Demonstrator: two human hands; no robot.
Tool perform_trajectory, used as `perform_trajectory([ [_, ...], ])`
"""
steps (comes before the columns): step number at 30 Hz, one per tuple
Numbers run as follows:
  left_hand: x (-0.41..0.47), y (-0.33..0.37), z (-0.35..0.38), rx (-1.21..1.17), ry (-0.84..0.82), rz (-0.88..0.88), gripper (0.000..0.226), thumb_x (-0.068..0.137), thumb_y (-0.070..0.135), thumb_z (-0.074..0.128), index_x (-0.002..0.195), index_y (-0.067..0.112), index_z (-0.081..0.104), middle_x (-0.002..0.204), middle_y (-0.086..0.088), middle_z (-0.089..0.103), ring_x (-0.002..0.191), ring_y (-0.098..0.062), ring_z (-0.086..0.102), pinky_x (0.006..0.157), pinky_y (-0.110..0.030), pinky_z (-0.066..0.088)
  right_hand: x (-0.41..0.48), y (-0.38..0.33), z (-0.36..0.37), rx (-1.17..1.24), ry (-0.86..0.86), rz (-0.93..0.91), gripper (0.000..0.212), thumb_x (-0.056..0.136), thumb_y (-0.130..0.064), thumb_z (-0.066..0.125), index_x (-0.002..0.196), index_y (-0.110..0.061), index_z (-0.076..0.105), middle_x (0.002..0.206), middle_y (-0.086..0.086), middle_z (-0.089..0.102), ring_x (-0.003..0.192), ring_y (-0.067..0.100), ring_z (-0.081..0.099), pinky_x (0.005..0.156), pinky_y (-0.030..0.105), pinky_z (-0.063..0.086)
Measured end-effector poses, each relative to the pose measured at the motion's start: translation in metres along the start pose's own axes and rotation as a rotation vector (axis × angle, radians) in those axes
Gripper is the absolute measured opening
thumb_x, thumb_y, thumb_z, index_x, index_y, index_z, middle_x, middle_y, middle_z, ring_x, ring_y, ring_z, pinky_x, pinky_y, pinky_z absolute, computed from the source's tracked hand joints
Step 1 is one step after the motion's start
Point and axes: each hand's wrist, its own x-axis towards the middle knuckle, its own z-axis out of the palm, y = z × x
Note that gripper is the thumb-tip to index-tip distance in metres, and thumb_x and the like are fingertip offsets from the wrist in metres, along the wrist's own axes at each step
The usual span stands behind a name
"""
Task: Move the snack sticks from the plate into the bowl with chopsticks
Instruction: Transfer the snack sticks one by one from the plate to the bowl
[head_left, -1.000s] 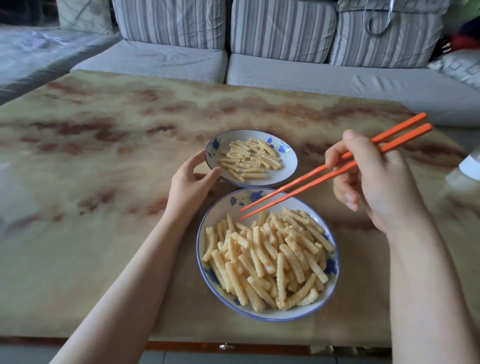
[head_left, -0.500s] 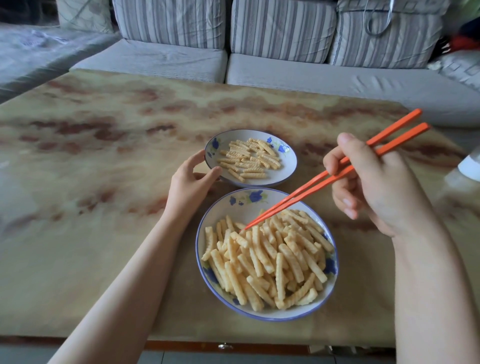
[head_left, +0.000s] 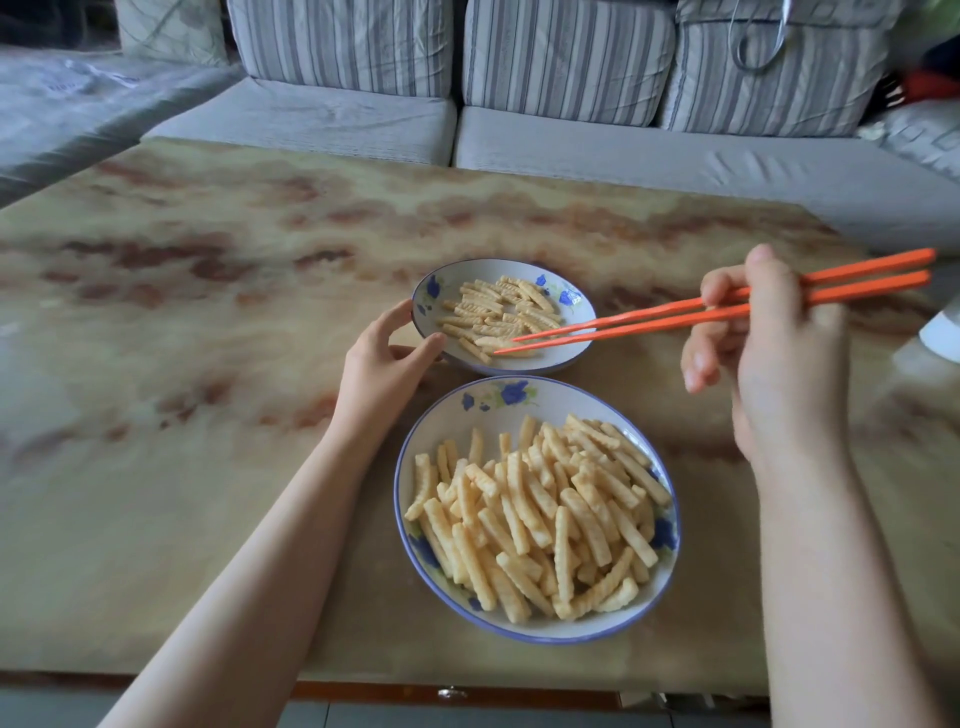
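Observation:
A small white plate (head_left: 581, 307) with blue flowers sits at mid-table and holds a thin layer of ridged yellow snack sticks (head_left: 496, 312). Just in front of it stands a larger blue-rimmed bowl (head_left: 451, 413) piled with snack sticks (head_left: 545, 514). My left hand (head_left: 384, 369) grips the plate's left rim between thumb and fingers. My right hand (head_left: 779, 374) holds a pair of orange chopsticks (head_left: 649, 318). Their tips reach down into the plate's near side and touch the sticks there, slightly apart. No stick is lifted.
The dishes rest on a marbled beige table (head_left: 208, 312), whose front edge runs just below the bowl. A grey striped sofa (head_left: 566, 57) lines the far side. A white object (head_left: 943, 332) pokes in at the right edge, close to the chopsticks' back ends.
My right hand swung the chopstick tips from the bowl's far rim over into the small plate. My left hand stayed on the plate's rim.

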Motion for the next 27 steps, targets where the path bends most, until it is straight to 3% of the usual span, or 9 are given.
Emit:
perform_trajectory([
  [4,0.000,0.001,0.000,0.012,0.002,0.003,0.046,0.090,0.021,0.067,0.135,0.024,0.057,0.095,0.031,0.062,0.081,-0.005,0.071,0.066,-0.011,0.053,0.001,0.016,0.010,-0.042,0.013,0.045,0.044,0.103,-0.022,0.035,0.064,-0.012,0.052,0.034,-0.001,0.043,0.028,0.018,0.040,0.037,0.021,0.029],
  [8,0.000,0.000,0.000,0.008,0.001,-0.001,0.048,0.090,0.023,0.068,0.137,0.024,0.056,0.111,0.017,0.067,0.082,-0.006,0.071,0.066,-0.012,0.054,0.000,0.026,0.022,-0.076,-0.035,0.071,0.045,0.103,-0.024,0.036,0.064,-0.014,0.055,0.035,0.002,0.045,0.029,0.020,0.042,0.039,0.026,0.031],
  [15,0.000,0.001,0.000,0.012,0.004,-0.013,0.045,0.090,0.021,0.067,0.135,0.025,0.058,0.089,0.029,0.063,0.076,-0.005,0.071,0.064,-0.010,0.052,-0.001,0.020,0.019,-0.074,-0.059,0.064,0.046,0.103,-0.026,0.036,0.064,-0.014,0.056,0.035,0.001,0.045,0.029,0.019,0.039,0.037,0.021,0.027],
  [19,0.000,0.001,0.000,0.016,0.002,-0.006,0.045,0.091,0.022,0.067,0.135,0.025,0.058,0.094,0.030,0.063,0.075,0.003,0.070,0.065,-0.009,0.052,0.001,0.003,0.001,0.001,-0.085,0.041,0.048,0.103,-0.024,0.037,0.059,-0.017,0.055,0.037,0.001,0.043,0.028,0.018,0.036,0.038,0.024,0.024],
  [22,0.000,0.000,-0.001,0.017,0.002,-0.005,0.044,0.090,0.022,0.067,0.133,0.025,0.058,0.112,0.016,0.069,0.076,0.003,0.069,0.069,-0.013,0.054,-0.001,-0.008,-0.009,-0.007,-0.161,0.031,0.055,0.103,-0.023,0.039,0.051,-0.019,0.057,0.045,0.008,0.043,0.027,0.019,0.036,0.037,0.028,0.022],
  [25,0.000,-0.001,-0.001,-0.002,-0.002,-0.027,0.045,0.089,0.023,0.068,0.133,0.027,0.059,0.106,0.006,0.074,0.078,-0.009,0.073,0.079,-0.029,0.059,-0.006,-0.012,-0.010,-0.082,-0.257,0.056,0.054,0.103,-0.026,0.039,0.052,-0.019,0.058,0.050,0.016,0.041,0.026,0.020,0.036,0.036,0.027,0.022],
  [27,0.000,-0.001,0.000,-0.008,-0.003,-0.021,0.045,0.090,0.022,0.068,0.133,0.026,0.058,0.110,0.007,0.072,0.077,-0.008,0.072,0.074,-0.025,0.059,-0.010,-0.013,-0.007,-0.148,-0.329,0.095,0.048,0.102,-0.029,0.039,0.059,-0.015,0.056,0.042,0.013,0.041,0.027,0.022,0.038,0.036,0.022,0.024],
])
